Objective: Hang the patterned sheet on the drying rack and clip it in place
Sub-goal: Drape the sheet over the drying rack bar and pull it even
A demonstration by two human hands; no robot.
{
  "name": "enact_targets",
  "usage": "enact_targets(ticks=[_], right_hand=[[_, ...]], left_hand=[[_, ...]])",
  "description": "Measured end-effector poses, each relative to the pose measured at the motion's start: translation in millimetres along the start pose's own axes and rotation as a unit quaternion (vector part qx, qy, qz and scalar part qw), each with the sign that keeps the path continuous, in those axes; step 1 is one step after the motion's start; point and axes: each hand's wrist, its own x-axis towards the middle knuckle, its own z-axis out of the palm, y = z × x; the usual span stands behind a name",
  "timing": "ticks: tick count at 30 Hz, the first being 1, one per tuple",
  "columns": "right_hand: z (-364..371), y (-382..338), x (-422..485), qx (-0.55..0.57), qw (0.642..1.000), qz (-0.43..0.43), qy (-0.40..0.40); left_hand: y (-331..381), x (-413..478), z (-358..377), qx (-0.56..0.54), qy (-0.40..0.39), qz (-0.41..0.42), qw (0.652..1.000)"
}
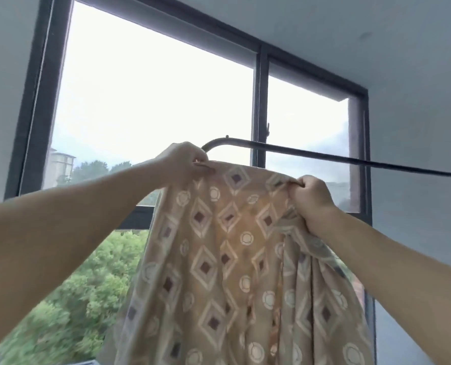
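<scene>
A tan patterned sheet (227,259) with diamonds and circles hangs down in front of me, held up at its top edge. My left hand (185,162) pinches the top edge at the left, just below the curved end of the dark drying rack bar (324,155). My right hand (311,196) grips a bunched part of the top edge at the right, below the bar. The sheet's top edge is slightly under the bar and does not lie over it. No clip is in view.
A large dark-framed window (261,101) fills the view behind the rack, with trees and a building outside. White walls and ceiling surround it. The rack bar runs off the right edge of the view.
</scene>
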Motion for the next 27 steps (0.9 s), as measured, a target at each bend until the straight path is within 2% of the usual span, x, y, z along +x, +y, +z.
enact_targets(ticks=[1, 3, 4, 5, 6, 7, 8, 9, 10, 12, 14, 15, 16, 17, 18, 19, 21, 22, 27], right_hand=[[0.7, -8.5, 8.0, 0.003, 1.000, -0.010, 0.015], [-0.8, -35.7, 26.0, 0.013, 0.997, -0.051, 0.063], [-2.6, -51.8, 33.4, 0.028, 0.992, -0.079, 0.097], [-4.1, -66.1, 41.4, 0.052, 0.984, -0.104, 0.139], [-5.3, -75.4, 48.7, 0.076, 0.975, -0.117, 0.173], [-5.8, -77.4, 55.4, 0.083, 0.971, -0.119, 0.192], [-4.6, -75.0, 59.9, 0.055, 0.975, -0.114, 0.180], [-1.2, -66.9, 63.8, -0.014, 0.983, -0.112, 0.142], [2.4, -56.2, 65.6, -0.082, 0.986, -0.109, 0.096], [3.3, -42.4, 69.6, -0.125, 0.984, -0.108, 0.074], [-6.9, -50.7, 75.4, -0.081, 0.981, -0.123, 0.122], [-13.7, -60.2, 80.8, -0.037, 0.976, -0.136, 0.169], [-20.4, -69.6, 86.2, 0.008, 0.968, -0.143, 0.207], [-25.5, -75.7, 91.5, 0.026, 0.965, -0.145, 0.218], [-27.0, -77.9, 94.6, -0.003, 0.970, -0.144, 0.198], [-26.5, -75.6, 95.3, -0.064, 0.975, -0.142, 0.157], [-24.7, -62.5, 94.9, -0.145, 0.977, -0.129, 0.083], [-23.9, -56.5, 91.9, -0.146, 0.979, -0.120, 0.075], [-25.2, -46.5, 88.0, -0.032, 0.993, -0.089, 0.064]], left_hand=[[2.7, 4.9, -10.5, 0.007, 0.024, 0.014, 1.000], [13.7, 15.1, -30.8, 0.018, 0.126, 0.048, 0.991], [21.0, 17.0, -40.7, -0.025, 0.172, 0.058, 0.983], [21.6, 18.8, -47.7, -0.080, 0.173, 0.071, 0.979], [18.2, 19.4, -50.0, -0.105, 0.117, 0.072, 0.985], [10.5, 16.9, -43.9, -0.077, 0.012, 0.048, 0.996], [-0.9, 11.1, -31.8, -0.008, -0.109, 0.005, 0.994], [-16.3, 5.1, -20.3, 0.076, -0.189, -0.037, 0.978], [-29.9, 3.1, -15.0, 0.130, -0.186, -0.056, 0.972], [-40.1, 10.4, -24.4, 0.125, -0.026, -0.045, 0.991], [-31.7, 21.4, -36.6, 0.006, 0.170, -0.020, 0.985], [-25.9, 30.8, -39.4, -0.062, 0.199, -0.023, 0.978], [-18.2, 36.5, -41.0, -0.071, 0.166, -0.036, 0.983], [-17.1, 41.3, -33.3, -0.031, 0.092, -0.062, 0.993], [-19.6, 42.1, -21.3, 0.010, 0.030, -0.087, 0.996], [-26.5, 41.5, -11.0, 0.027, 0.016, -0.102, 0.994], [-36.2, 37.7, -10.6, -0.050, 0.034, -0.137, 0.989], [-37.2, 36.5, -13.7, -0.094, 0.047, -0.145, 0.984], [-3.6, 33.9, -21.3, -0.259, -0.038, -0.164, 0.951]])
